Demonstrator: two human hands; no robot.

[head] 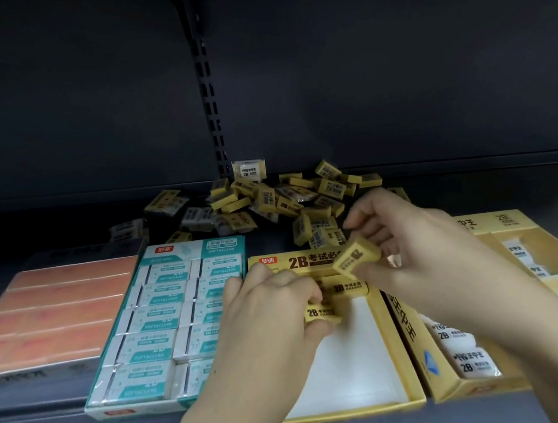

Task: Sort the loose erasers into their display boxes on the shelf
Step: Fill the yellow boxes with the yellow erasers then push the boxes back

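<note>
A yellow 2B display box with a white floor lies in front of me on the shelf. My left hand pinches a yellow eraser low inside the box's back left part. One more yellow eraser lies at the box's back wall. My right hand holds another yellow eraser, tilted, above the back of the box. A pile of loose yellow and white erasers lies behind the boxes.
A teal-and-white box full of erasers stands left of the yellow box, with an orange box further left. A partly filled yellow box of white 2B erasers stands to the right. One white eraser leans against the dark back wall.
</note>
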